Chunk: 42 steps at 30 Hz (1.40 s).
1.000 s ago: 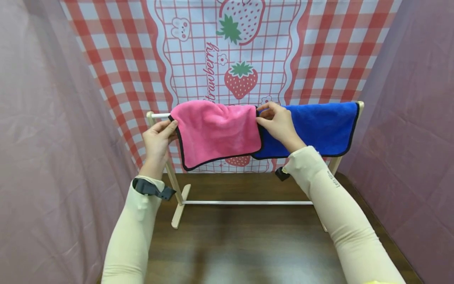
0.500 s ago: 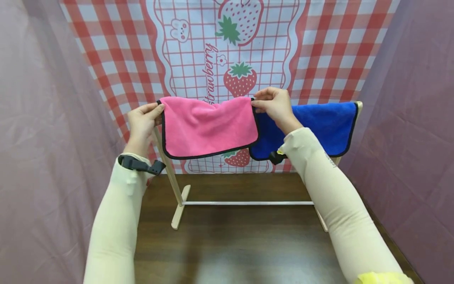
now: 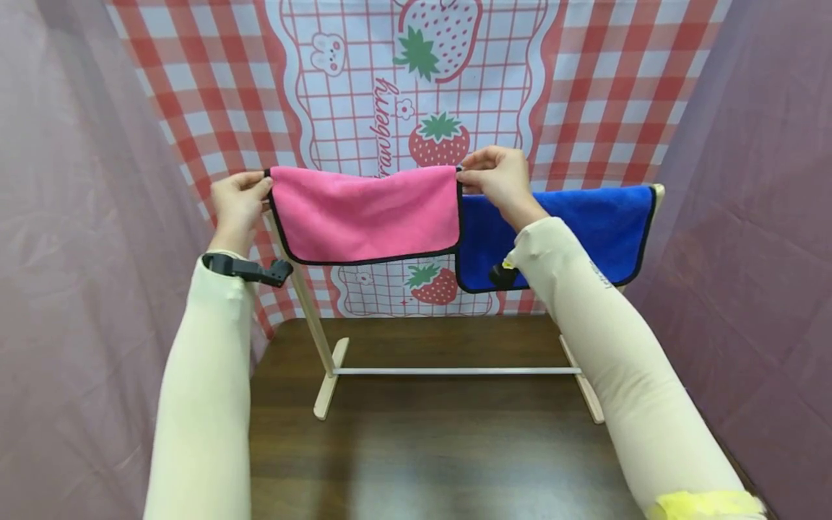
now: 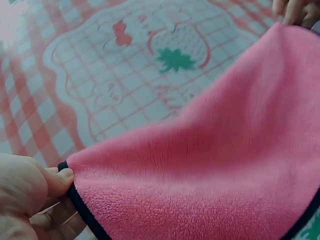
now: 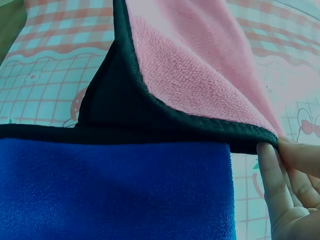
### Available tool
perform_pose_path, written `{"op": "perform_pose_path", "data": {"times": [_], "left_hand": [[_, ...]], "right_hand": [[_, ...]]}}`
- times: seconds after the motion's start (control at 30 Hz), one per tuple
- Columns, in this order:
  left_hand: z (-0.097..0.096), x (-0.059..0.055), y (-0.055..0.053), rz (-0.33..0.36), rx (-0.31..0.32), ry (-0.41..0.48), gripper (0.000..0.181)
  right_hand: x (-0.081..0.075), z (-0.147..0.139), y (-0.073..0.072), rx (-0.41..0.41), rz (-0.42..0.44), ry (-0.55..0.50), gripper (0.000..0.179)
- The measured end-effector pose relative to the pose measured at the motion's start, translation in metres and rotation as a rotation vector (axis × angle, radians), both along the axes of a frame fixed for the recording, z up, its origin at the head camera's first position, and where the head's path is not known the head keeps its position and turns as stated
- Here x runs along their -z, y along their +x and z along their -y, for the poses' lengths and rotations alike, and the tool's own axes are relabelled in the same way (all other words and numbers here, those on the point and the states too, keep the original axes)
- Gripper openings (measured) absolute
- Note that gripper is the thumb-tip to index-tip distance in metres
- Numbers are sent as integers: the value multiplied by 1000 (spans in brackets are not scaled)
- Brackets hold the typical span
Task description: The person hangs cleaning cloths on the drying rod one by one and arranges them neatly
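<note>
A pink towel point(image 3: 367, 217) with black edging is stretched between both hands at the left half of a wooden drying rack point(image 3: 308, 310). My left hand point(image 3: 235, 206) pinches its upper left edge between thumb and fingers. At the upper right edge my right hand point(image 3: 503, 180) pinches it too, as the right wrist view shows. The towel's top edge sags a little in the middle and stands higher than the blue towel point(image 3: 585, 231), which hangs over the rack's right half. The rack's top bar is hidden behind the cloth; whether the pink towel touches it, I cannot tell.
The rack stands on a brown wooden table point(image 3: 416, 455), with a white lower bar point(image 3: 448, 371) between its feet. Behind hangs a red-checked strawberry cloth point(image 3: 598, 94). Pinkish curtains point(image 3: 84, 289) close off both sides.
Both hands have risen with the pink towel. The left hand has also moved left, drawing the cloth flatter and lifting its lower edge. The blue towel stays in place.
</note>
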<state>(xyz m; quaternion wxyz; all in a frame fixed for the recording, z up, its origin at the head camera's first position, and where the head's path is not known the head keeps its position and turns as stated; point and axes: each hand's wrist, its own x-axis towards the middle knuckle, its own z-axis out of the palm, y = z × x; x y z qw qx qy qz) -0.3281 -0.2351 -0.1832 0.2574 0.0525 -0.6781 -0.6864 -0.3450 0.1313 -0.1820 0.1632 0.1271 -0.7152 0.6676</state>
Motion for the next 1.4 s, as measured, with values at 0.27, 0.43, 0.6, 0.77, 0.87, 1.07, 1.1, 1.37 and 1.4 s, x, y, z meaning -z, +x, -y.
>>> {"op": "perform_pose_path", "data": {"times": [0.27, 0.43, 0.6, 0.77, 0.87, 1.07, 1.1, 1.37, 1.4], "left_hand": [[13, 0, -6, 16, -101, -20, 35], [13, 6, -5, 38, -172, -101, 33], [18, 13, -3, 96, -215, -216, 32], [23, 19, -4, 98, -173, -194, 34], [24, 22, -5, 87, -141, -160, 35], [25, 25, -3, 89, -112, -181, 37], [25, 26, -2, 86, -108, -186, 37], [24, 32, 3, 53, -149, -316, 37], [24, 33, 3, 50, -160, -340, 37]], "right_hand": [[6, 5, 2, -22, -4, -28, 10], [13, 8, 3, -26, -1, -8, 13], [21, 8, 6, -18, -11, 50, 16], [30, 8, 7, -35, -37, 84, 12], [35, 7, 7, -43, -35, 92, 12], [43, 8, 7, -52, -25, 92, 12], [44, 8, 8, -51, -24, 93, 12], [49, 6, 11, -15, -25, 133, 12], [50, 6, 12, -9, -22, 138, 13]]}}
